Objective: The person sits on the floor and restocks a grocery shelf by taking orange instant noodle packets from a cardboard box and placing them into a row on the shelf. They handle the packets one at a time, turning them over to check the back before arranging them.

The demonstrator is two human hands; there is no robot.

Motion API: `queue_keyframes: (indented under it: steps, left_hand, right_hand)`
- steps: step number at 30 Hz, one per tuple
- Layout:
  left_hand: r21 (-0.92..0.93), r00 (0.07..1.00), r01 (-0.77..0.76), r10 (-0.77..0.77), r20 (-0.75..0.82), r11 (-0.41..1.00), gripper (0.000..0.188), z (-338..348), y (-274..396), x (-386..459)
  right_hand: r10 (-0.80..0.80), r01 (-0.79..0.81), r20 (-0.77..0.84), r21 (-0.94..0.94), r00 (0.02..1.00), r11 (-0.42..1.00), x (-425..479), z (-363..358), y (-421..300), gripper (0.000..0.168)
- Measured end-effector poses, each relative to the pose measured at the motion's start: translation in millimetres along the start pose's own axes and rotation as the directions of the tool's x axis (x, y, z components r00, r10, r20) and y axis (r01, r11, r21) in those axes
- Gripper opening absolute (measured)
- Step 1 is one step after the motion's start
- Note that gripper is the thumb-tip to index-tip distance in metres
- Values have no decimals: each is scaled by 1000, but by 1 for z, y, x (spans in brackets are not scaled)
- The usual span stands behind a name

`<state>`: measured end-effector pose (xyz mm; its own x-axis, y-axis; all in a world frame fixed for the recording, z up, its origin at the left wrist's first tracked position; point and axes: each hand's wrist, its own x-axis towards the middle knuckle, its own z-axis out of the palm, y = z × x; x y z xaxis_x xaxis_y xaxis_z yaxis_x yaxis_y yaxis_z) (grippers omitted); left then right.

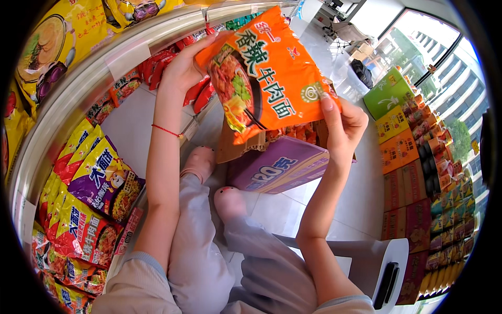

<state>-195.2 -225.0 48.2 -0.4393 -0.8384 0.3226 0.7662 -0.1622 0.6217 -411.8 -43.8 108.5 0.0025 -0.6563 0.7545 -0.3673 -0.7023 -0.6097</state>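
Note:
An orange packet of instant noodles [290,74], printed with a bowl of beef noodles and writing, is held up between my two hands. My left hand [184,64] grips its left edge, beside the shelf. At the packet's lower right corner, my right hand [343,121] pinches it with the thumb on the front. Below the packet, an open purple cardboard carton [274,168] stands on the tiled floor with more orange packets [302,133] inside. The packet hides part of the carton's opening.
To the left, a shelf [145,106] holds purple and yellow noodle packets [108,176], red ones [157,66] and a bare white stretch. Yellow packets [51,51] lie on the shelf above. Stacked cartons [404,188] and cup noodles line the window. A grey plastic stool [361,259] is at my right.

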Motion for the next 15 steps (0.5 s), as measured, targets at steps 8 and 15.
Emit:
queue_keyframes:
  steps: [8,15]
  left_hand:
    - [663,914,-7,-264,308,748,84,-17,19,-17]
    - [716,532,-620,-498,685,321,63,27,16,-27]
  right_hand:
    - [123,-130,109,61,986,990,0,2,-1,18]
    - [126,-126,234,-14,964,992,-2,21,2,21]
